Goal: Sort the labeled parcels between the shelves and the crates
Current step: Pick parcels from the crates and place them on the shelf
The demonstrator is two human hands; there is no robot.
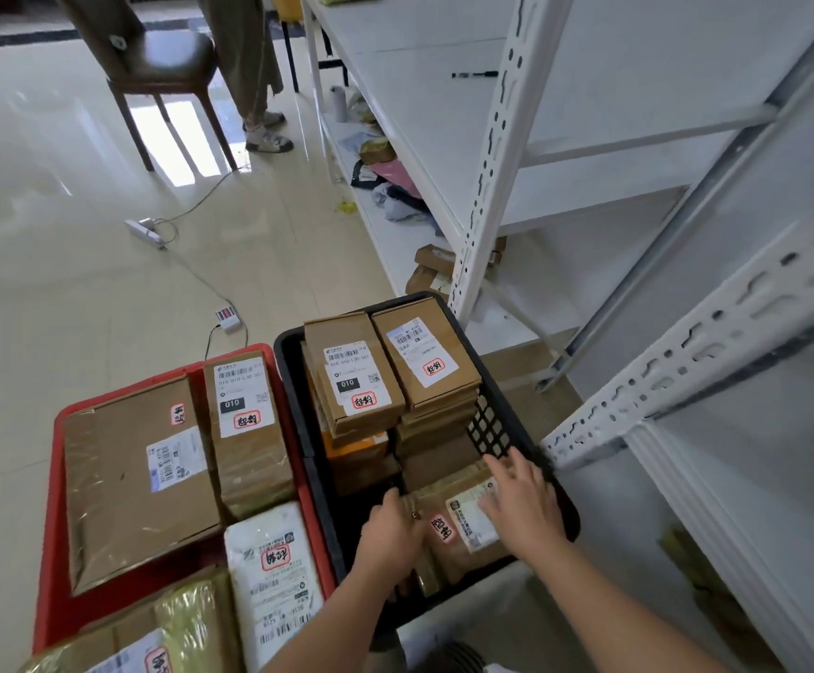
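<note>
A black crate (pixel 293 381) holds stacked brown labeled boxes (pixel 356 371). At its near end lies a brown parcel (pixel 448 551) with a white label and a red-edged sticker. My left hand (pixel 390 531) grips that parcel's left edge. My right hand (pixel 521 502) lies on its label side with fingers spread, touching the top. To the left, a red crate (pixel 55 478) holds a large brown parcel (pixel 133 478), a taller box (pixel 247 429) and a white bag parcel (pixel 273 565).
White metal shelves (pixel 613 138) stand at the right, with a slotted upright (pixel 686 361) close to the black crate. Small parcels (pixel 436 264) lie on the lowest shelf. A chair (pixel 162 65), a person's legs (pixel 259 89), a power strip (pixel 145 230) and its cable are on the tiled floor.
</note>
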